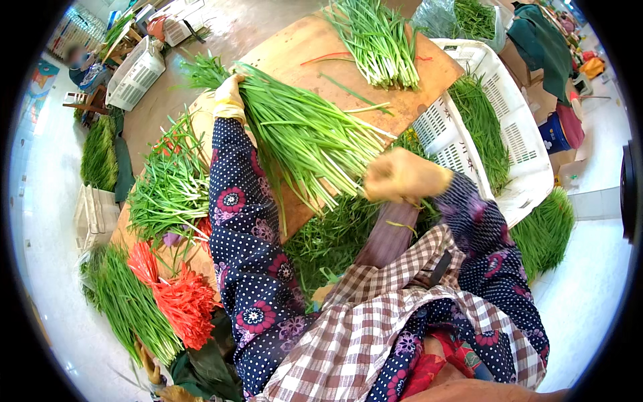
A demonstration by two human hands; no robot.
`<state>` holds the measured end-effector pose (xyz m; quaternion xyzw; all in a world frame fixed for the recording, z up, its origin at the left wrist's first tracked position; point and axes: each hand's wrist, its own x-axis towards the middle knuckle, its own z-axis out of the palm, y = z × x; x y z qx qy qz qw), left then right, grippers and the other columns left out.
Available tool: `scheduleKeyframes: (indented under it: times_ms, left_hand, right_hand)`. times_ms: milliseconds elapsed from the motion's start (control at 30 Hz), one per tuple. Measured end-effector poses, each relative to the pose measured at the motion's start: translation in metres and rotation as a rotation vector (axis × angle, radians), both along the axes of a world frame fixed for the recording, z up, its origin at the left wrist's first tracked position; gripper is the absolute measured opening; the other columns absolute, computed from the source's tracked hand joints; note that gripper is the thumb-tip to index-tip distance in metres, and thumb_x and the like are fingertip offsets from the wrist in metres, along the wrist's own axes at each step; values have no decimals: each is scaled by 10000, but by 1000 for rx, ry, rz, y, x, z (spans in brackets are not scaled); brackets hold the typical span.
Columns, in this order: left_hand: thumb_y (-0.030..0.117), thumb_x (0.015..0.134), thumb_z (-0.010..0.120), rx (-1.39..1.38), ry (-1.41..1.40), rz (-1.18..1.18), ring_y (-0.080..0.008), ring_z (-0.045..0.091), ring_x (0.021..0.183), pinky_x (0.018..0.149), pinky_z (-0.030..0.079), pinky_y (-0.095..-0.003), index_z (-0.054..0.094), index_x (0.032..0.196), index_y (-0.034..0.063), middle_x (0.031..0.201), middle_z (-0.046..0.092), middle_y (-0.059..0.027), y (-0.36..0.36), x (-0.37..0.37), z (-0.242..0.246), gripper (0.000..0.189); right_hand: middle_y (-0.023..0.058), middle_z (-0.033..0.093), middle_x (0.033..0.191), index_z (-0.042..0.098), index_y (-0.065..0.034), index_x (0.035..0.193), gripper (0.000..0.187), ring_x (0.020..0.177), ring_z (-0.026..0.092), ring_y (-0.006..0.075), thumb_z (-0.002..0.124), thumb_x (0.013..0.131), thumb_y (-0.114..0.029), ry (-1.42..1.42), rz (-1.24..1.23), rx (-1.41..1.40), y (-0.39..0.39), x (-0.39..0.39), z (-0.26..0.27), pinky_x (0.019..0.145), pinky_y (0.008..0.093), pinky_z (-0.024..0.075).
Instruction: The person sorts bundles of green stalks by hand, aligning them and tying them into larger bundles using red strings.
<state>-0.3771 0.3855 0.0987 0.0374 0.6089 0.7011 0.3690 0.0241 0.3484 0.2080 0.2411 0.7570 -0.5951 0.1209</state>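
Note:
My left hand [230, 100], in a pale yellow glove, grips the leafy part of a large bunch of garlic chives [296, 130]. The bunch lies slanted over a worn wooden board [286, 45], its pale stem ends pointing at my right side. By those ends is my gloved right hand [402, 176], blurred, with its fingers curled. Whether it pinches any stems cannot be made out. At the board's far side rests another bunch of chives [384, 50], with a red strip [326, 58] beside it. Loose chives [171, 196] are heaped left of my left sleeve.
A white plastic crate [527, 166] with chives stands right of the board. Red ties [186, 306] hang at the left edge, near a co-worker's hand [148, 362] and more chives [130, 301]. Chive trimmings [326, 241] lie below the board. Another person [88, 68] sits far left.

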Motion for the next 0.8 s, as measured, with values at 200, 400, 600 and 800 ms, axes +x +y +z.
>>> scheduleKeyframes:
  times_ms: [200,400,600,800]
  left_hand:
    - [116,762,618,69,-142,-47,-247,606,631,625,527,-376,620,815,17,779,637,-101,-3,-10,-6,112]
    - [250,776,641,-95,193,-123,-227,600,700,691,496,-382,591,900,42,823,637,-61,-29,-52,-19,247]
    - [343,713,650,-538,987,-168,-240,548,984,867,416,-314,325,1294,-90,1120,565,-194,-91,9,38,795]
    - [180,796,622,-349,768,-320,-151,585,845,755,475,-248,238,1372,-22,998,621,-114,-179,146,65,722]
  right_hand:
    - [93,647,736,628,-47,832,236,656,625,231,571,811,-275,223,408,176,-53,45,-25,596,315,489]
    - [112,623,783,623,-65,897,216,711,628,258,594,763,-232,323,437,458,-67,21,-54,622,332,506]
    - [133,631,956,623,-62,1055,329,792,621,278,633,744,-170,335,400,620,-30,48,-61,729,356,498]
    - [68,623,666,668,-80,916,190,552,588,156,557,852,-220,312,-131,506,0,54,-37,514,288,470]
